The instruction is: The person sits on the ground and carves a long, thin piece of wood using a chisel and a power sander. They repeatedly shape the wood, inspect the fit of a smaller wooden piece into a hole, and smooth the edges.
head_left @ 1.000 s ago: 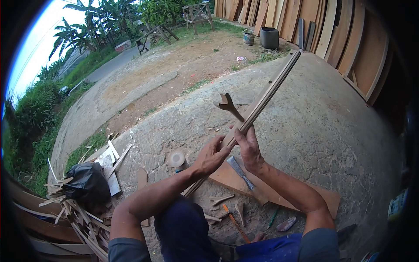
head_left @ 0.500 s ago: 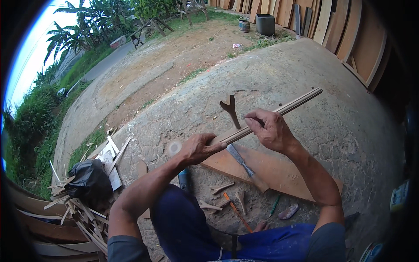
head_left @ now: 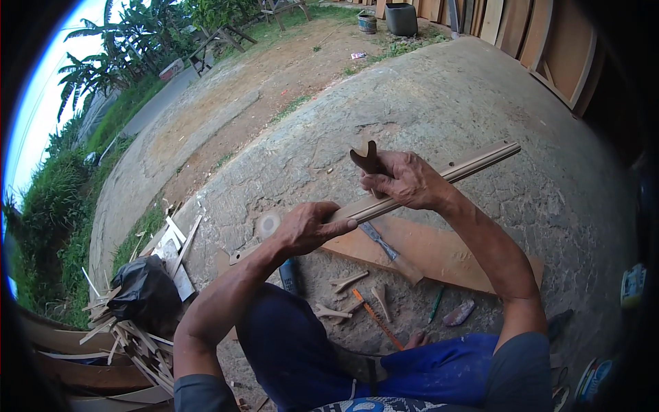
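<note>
A long grooved wooden rail (head_left: pixel 480 162) is held at a slant in front of me, its far end pointing up to the right. My left hand (head_left: pixel 312 226) is closed round it left of its middle, thumb along the near edge. A dark Y-shaped wooden peg (head_left: pixel 366 159) stands up from the rail, its forked end on top. My right hand (head_left: pixel 410 180) has its fingers wrapped round the peg's stem, which they mostly hide. Below the rail, a chisel (head_left: pixel 386 248) lies on a flat wooden board (head_left: pixel 456 255) on the ground.
Pale Y-shaped wooden pieces (head_left: pixel 349 281), an orange strip (head_left: pixel 376 317) and a green pencil (head_left: pixel 436 305) lie near my legs. A blue cylinder (head_left: pixel 290 276) is beside my knee. At left are wood scraps (head_left: pixel 141 343) and a black plastic bag (head_left: pixel 144 288); planks (head_left: pixel 535 41) lean at far right.
My right hand has moved from the rail up and left to the Y-shaped peg and closed round its stem. The left hand keeps its hold on the rail. The view has shifted slightly.
</note>
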Available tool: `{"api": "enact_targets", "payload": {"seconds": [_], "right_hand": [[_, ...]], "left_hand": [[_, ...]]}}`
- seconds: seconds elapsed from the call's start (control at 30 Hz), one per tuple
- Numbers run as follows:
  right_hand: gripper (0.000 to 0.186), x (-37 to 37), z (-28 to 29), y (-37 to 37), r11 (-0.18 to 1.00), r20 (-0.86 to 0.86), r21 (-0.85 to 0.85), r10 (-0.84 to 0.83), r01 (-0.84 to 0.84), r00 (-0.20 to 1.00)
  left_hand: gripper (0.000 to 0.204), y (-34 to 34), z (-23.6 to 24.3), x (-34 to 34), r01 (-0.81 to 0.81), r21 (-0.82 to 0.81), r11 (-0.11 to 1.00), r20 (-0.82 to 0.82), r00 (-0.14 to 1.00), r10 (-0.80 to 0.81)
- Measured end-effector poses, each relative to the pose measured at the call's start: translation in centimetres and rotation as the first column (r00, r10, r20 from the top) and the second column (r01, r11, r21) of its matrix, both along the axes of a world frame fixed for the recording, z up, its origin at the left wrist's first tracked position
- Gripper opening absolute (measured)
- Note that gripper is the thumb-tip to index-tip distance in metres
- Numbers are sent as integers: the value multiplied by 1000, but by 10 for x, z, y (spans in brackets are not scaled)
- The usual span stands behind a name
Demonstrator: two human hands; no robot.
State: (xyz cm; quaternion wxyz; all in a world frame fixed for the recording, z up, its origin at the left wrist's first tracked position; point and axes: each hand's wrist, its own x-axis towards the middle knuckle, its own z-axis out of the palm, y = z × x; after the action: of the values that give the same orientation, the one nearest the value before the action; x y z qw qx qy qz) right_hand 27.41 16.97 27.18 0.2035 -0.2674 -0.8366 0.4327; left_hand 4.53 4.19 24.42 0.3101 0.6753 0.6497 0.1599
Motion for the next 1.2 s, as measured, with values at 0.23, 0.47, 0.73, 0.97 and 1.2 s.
{"api": "enact_targets", "payload": {"seconds": [0.23, 0.47, 0.73, 0.97, 1.2], "right_hand": [[32, -1, -1, -2, 999, 95, -13, -46, 48, 994], [42, -1, 24, -1, 887, 184, 441, -237, 135, 954], [28, 20, 35, 1, 488, -103, 841, -279, 233, 955], [19, 20, 32, 3, 238, -312, 905, -190, 352, 931], [26, 36, 61, -24, 87, -482, 873, -6, 480, 876]], "left_hand": [[78, 3, 0, -3, 32, -84, 996, 41, 999, -29], [65, -1, -2, -7, 67, -130, 989, 409, 912, -8], [59, 2, -1, -10, 36, -102, 994, 466, 885, 16], [55, 6, -12, -13, 56, -59, 997, 517, 856, -17], [47, 1, 0, -10, 13, 90, 996, 586, 808, -63]]}}
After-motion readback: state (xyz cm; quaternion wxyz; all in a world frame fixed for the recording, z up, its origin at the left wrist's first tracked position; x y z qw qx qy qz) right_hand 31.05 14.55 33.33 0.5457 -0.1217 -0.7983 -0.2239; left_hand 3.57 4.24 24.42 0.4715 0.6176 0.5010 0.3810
